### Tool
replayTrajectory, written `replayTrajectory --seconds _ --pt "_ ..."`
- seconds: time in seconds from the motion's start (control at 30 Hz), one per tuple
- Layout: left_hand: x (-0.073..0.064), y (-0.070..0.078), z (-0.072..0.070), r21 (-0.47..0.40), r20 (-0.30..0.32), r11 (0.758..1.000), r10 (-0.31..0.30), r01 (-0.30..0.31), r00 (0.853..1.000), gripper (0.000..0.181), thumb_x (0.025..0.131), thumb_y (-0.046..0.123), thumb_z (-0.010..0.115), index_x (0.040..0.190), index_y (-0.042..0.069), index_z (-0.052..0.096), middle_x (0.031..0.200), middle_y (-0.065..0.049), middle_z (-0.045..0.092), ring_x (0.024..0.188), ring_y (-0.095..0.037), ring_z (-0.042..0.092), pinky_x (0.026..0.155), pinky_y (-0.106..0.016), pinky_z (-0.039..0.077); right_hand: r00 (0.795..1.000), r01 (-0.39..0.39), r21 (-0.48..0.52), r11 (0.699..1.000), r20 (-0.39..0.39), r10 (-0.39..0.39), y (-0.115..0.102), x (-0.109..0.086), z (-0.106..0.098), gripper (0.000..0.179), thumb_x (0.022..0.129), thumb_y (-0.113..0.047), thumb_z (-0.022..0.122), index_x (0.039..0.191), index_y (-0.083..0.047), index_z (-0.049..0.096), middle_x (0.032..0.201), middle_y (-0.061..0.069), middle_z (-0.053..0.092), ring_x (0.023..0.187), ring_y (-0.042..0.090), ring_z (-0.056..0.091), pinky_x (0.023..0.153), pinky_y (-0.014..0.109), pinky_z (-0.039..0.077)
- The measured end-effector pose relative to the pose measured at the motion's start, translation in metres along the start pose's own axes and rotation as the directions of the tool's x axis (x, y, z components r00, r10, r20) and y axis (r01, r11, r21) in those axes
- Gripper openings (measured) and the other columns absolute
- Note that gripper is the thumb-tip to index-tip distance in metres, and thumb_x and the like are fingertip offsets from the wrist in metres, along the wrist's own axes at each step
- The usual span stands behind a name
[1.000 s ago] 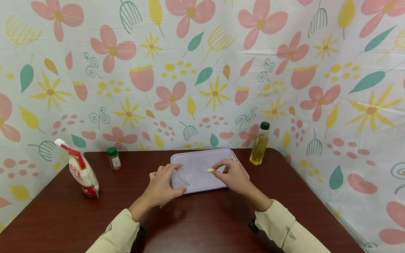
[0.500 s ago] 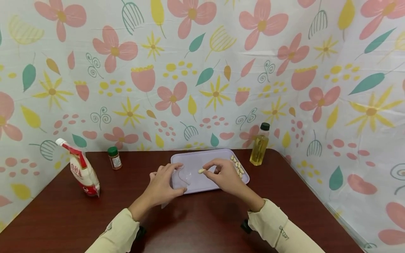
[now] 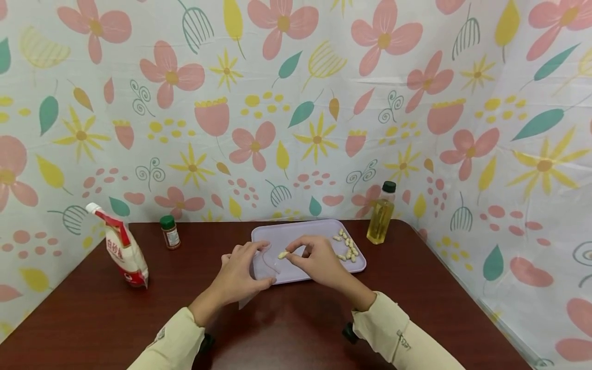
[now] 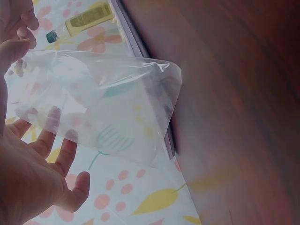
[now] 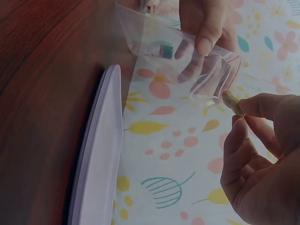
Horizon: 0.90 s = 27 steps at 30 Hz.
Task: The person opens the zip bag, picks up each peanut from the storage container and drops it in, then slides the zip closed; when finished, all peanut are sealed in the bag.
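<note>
My left hand (image 3: 238, 275) holds a clear zip bag (image 4: 108, 103) near its mouth, over the left end of a pale lilac tray (image 3: 291, 236). In the right wrist view, the bag's red-edged zip strip (image 5: 236, 70) faces my right hand (image 5: 267, 154). Between thumb and fingertips, the right hand pinches a peanut in its shell (image 5: 233, 103), close to the bag's opening. Whether the peanut touches the bag I cannot tell. Several more peanuts (image 3: 349, 247) lie at the tray's right end. The bag looks see-through, with nothing visible inside.
An oil bottle (image 3: 381, 213) with a dark green cap stands right of the tray. To the left are a green-capped spice jar (image 3: 170, 234) and a red-and-white pouch (image 3: 126, 254) with a white spout. Floral cloth (image 3: 259, 103) hangs behind the brown table (image 3: 296, 329).
My right hand has moved left with the peanut, from over the tray's right side to the bag's mouth, uncovering the peanuts on the tray. The left hand and bag stay nearly still.
</note>
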<state>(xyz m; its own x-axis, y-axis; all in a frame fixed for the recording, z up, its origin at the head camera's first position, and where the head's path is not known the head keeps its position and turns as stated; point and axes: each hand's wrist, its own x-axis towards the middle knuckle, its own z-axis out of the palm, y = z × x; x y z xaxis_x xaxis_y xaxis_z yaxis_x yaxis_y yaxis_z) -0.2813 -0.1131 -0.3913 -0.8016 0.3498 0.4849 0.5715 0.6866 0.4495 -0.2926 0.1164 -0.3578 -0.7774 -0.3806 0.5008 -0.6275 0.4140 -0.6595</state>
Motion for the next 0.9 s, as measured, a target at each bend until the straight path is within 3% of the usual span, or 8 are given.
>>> replayTrajectory --seconds 0.13,0.27,0.57,0.9 --pt "-0.001 0.000 -0.001 0.001 0.005 1.000 0.006 -0.006 1.000 0.075 0.074 0.042 0.083 0.138 0.017 0.053 0.121 0.004 0.059 0.105 -0.019 0.049 0.077 -0.045 0.028 1.000 0.006 0.007 1.000 0.008 -0.006 0.002 0.001 0.003 0.005 0.087 -0.010 0.075 0.092 -0.011 0.075 0.057 -0.002 0.058 0.038 0.005 0.035 0.039 0.021 0.032" --pt "-0.001 -0.001 -0.001 0.005 -0.001 1.000 0.020 -0.020 1.000 0.074 0.074 0.040 0.083 0.138 0.018 0.053 0.120 0.003 0.059 0.104 -0.019 0.049 0.076 -0.045 0.030 1.000 0.019 0.013 1.000 0.019 -0.019 0.002 0.001 0.007 0.005 0.086 -0.008 0.076 0.091 -0.009 0.076 0.075 -0.003 0.069 0.038 0.002 0.036 0.039 0.022 0.033" --pt "-0.001 0.000 -0.001 -0.006 -0.018 0.999 0.044 -0.044 0.999 0.072 0.075 0.038 0.083 0.137 0.016 0.054 0.119 0.002 0.060 0.104 -0.020 0.050 0.076 -0.046 0.030 0.998 -0.009 -0.006 1.000 0.060 0.010 0.003 0.001 0.012 0.005 0.087 -0.008 0.075 0.091 -0.010 0.076 0.084 0.001 0.071 0.038 0.001 0.035 0.039 0.022 0.033" --pt "-0.001 -0.001 0.001 -0.007 -0.027 0.999 0.048 -0.049 0.998 0.072 0.073 0.038 0.084 0.136 0.016 0.055 0.120 0.005 0.059 0.104 -0.020 0.050 0.076 -0.045 0.029 0.997 -0.021 -0.009 1.000 0.071 0.022 0.000 0.000 0.013 0.006 0.087 -0.009 0.074 0.092 -0.012 0.076 0.076 -0.003 0.067 0.038 0.003 0.034 0.040 0.020 0.032"
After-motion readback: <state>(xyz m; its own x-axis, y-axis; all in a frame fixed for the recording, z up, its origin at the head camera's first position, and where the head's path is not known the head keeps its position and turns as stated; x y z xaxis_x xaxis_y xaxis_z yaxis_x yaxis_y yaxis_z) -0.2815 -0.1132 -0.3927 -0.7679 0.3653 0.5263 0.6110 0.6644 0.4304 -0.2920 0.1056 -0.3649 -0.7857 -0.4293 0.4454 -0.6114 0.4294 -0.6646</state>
